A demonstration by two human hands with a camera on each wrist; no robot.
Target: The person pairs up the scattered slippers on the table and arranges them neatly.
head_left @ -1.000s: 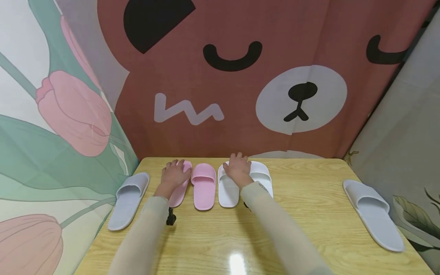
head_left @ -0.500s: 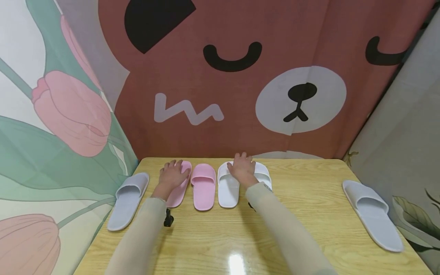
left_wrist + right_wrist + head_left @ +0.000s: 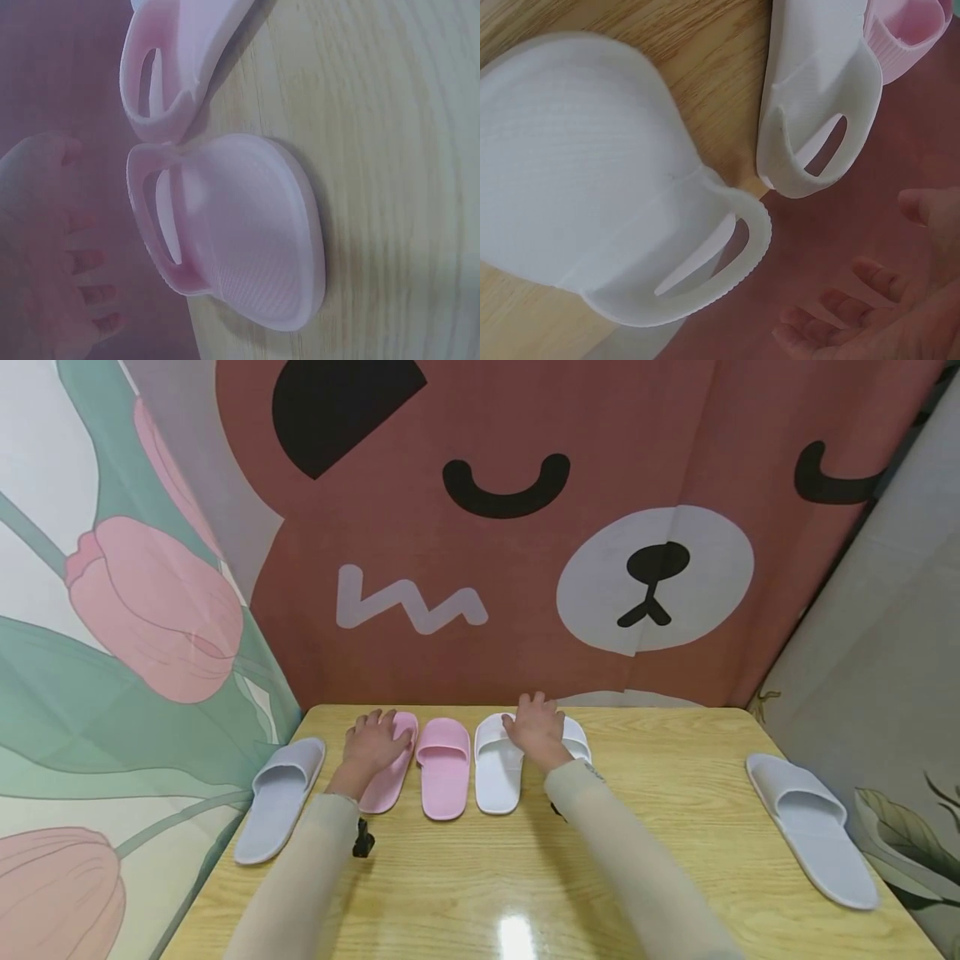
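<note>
Two pink slippers lie side by side at the back of the table: the left one (image 3: 388,783) is partly covered by my left hand (image 3: 372,746), the right one (image 3: 445,787) is in full sight. The left wrist view has this hand with fingers spread, apart from the pink slipper (image 3: 255,232) and holding nothing. To the right is a pair of white slippers, the left one (image 3: 498,781) and the right one (image 3: 576,737). My right hand (image 3: 538,727) hovers over them and hides much of the right one; its fingers are relaxed and bare in the right wrist view.
A single light grey slipper (image 3: 276,810) lies near the table's left edge. Its like, another grey slipper (image 3: 813,831), lies tilted by the right edge. Printed curtains surround the wooden table (image 3: 465,885), with a bear curtain (image 3: 420,668) right behind it.
My right hand has drifted to the right over the white slippers, uncovering more of the left one. My left hand has shifted slightly left. The slippers stay where they were.
</note>
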